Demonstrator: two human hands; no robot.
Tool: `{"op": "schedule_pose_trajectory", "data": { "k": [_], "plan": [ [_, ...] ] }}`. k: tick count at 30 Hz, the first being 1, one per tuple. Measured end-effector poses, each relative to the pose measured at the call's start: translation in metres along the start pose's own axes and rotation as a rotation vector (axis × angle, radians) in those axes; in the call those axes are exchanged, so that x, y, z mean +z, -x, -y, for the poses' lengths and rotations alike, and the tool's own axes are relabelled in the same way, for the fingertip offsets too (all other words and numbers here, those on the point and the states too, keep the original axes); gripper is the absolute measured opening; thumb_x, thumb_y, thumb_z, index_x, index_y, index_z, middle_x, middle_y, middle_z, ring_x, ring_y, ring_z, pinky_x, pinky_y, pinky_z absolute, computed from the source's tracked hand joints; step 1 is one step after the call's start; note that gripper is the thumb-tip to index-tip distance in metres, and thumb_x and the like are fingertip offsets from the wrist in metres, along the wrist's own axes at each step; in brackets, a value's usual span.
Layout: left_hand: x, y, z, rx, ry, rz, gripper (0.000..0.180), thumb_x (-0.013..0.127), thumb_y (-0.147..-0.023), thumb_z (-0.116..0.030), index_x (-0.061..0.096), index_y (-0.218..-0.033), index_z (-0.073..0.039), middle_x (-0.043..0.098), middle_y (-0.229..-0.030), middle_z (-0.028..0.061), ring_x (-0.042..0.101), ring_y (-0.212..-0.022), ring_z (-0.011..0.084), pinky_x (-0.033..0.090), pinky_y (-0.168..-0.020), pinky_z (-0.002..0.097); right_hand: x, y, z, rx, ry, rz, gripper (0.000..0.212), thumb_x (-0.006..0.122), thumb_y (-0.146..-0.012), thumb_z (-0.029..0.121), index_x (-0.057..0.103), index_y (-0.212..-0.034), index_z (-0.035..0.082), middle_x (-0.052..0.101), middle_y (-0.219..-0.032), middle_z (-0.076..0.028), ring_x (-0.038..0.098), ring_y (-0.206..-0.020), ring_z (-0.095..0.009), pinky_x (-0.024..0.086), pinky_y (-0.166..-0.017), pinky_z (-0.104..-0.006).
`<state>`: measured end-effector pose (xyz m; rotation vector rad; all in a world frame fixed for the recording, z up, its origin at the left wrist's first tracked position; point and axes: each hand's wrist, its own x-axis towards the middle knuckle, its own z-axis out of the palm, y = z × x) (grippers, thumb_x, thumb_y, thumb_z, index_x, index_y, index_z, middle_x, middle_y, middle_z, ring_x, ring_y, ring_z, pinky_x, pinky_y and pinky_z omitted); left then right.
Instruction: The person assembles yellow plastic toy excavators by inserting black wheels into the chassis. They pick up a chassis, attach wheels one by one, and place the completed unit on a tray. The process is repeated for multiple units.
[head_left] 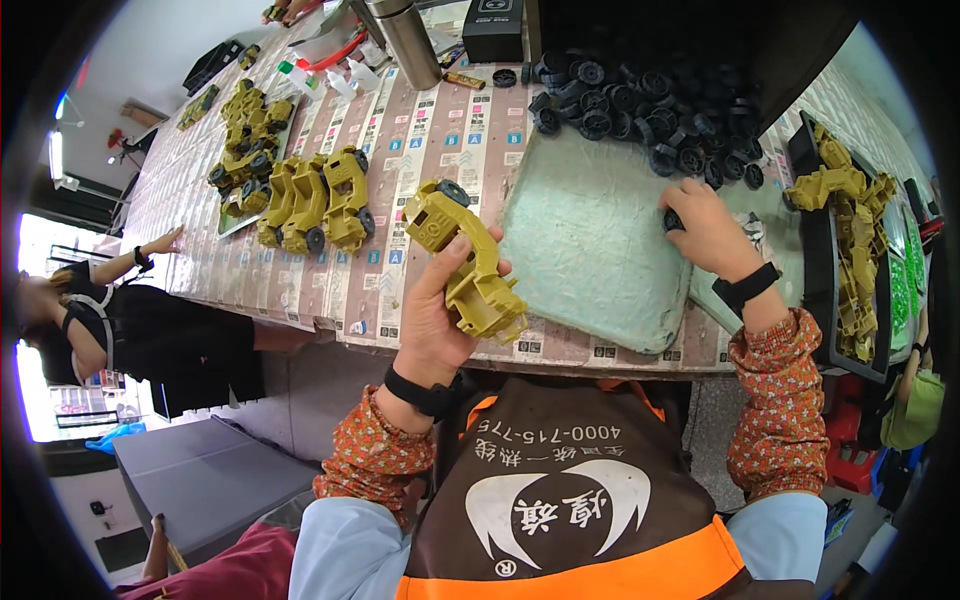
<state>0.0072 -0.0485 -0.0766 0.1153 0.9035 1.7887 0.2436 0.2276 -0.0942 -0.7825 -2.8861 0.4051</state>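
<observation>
My left hand [436, 325] is wrapped round an olive-yellow plastic toy truck body [487, 300], held tilted above the table's near side. One black wheel [453, 192] sits at its far end; no wheel shows on the end nearest me. My right hand [712, 232] pinches a small black toy wheel [672, 219] between thumb and fingers, just in front of a heap of loose black wheels [640, 115]. Below that hand lies a pale green tray [590, 270].
Olive toy trucks with wheels [315, 200] stand in a row at left, with more piled behind. At right, a black crate [822, 290] holds olive truck bodies. A steel flask [405, 45], small bottles [340, 80] and a black box [494, 30] stand at the back. A person [170, 320] is at left.
</observation>
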Motion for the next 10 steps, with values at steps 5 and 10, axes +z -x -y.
{"op": "schedule_pose_trajectory", "data": {
  "k": [5,10],
  "plan": [
    [-0.006,0.0,0.003,0.027,-0.058,0.048,0.047,0.068,-0.098,-0.029,0.055,-0.136,-0.004,0.065,-0.113,0.0067,0.067,-0.098,0.0177,0.06,-0.083,0.0353,-0.017,0.005,0.076,0.03,-0.844,0.096,0.04,0.068,-0.09,0.002,0.062,-0.129,0.004,0.065,-0.115,-0.005,0.063,-0.104,-0.016,0.053,-0.081,-0.0269],
    [0.013,0.006,0.011,0.149,-0.129,-0.026,0.054,0.07,-0.097,-0.029,0.049,-0.142,-0.009,0.063,-0.115,0.0052,0.065,-0.103,0.0159,0.058,-0.087,0.0339,-0.013,0.021,0.138,-0.046,-1.398,0.164,0.039,0.067,-0.095,0.006,0.062,-0.134,0.01,0.065,-0.118,-0.001,0.061,-0.101,-0.007,0.054,-0.083,-0.0253]
  ]
}}
